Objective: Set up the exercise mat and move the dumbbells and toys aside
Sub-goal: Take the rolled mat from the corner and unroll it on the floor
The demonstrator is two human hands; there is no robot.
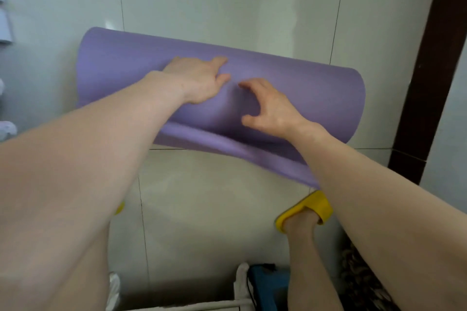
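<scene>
A rolled purple mat (298,93) lies across the pale tiled floor (202,209), with a loose flap spread toward the person's feet. The left hand (199,81) presses flat on top of the roll, fingers spread, while the right hand (267,106) sits beside it on the mat with fingers curled and apart, clawing at the surface without closing on anything. A yellow slipper (310,206) sits near the flap's edge.
</scene>
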